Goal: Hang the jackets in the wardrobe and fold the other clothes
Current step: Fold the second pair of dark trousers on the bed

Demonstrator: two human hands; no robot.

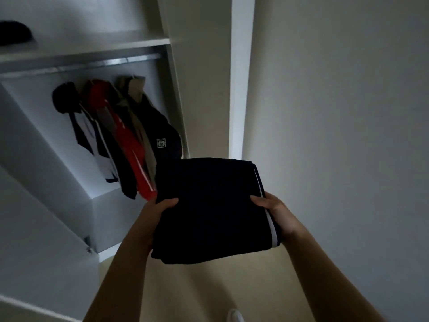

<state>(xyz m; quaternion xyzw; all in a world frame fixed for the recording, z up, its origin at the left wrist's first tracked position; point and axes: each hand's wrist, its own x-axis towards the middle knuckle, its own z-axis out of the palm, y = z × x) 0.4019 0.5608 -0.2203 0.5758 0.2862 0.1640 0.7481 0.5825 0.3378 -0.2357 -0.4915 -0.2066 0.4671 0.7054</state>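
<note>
Both bare forearms reach forward, roughly parallel. The left hand (160, 211) grips the left edge of a folded dark garment (209, 205), with the thumb on top and the fingers hidden beneath. The right hand (276, 213) grips the opposite edge the same way, thumb on top.

- A plain white wall (336, 112) fills the right side.
- A white vertical corner post (239, 77) runs down just left of it.
- Pale beige floor (209, 287) lies below, with a white shoe toe (235, 316) at the bottom edge.
- A dark rounded object (14, 33), too dim to identify, sits upper left.
</note>
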